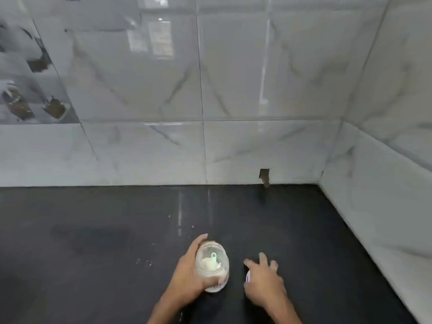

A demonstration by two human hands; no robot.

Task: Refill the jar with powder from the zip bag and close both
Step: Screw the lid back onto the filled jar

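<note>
A clear glass jar (213, 265) stands open on the dark counter, with pale powder and a small white scoop inside. My left hand (187, 274) grips the jar from its left side, fingers wrapped round the wall. My right hand (264, 279) lies palm down on the counter just right of the jar, fingers spread. A sliver of a white round thing (248, 276), maybe the jar's lid, peeks out under its left edge. No zip bag is in view.
The black counter (105, 242) runs back to a marble-tiled wall (210, 148) and meets a side wall at the right. A small hole (264, 175) sits in the tile at counter level. A few pale specks (145, 261) lie left of the jar.
</note>
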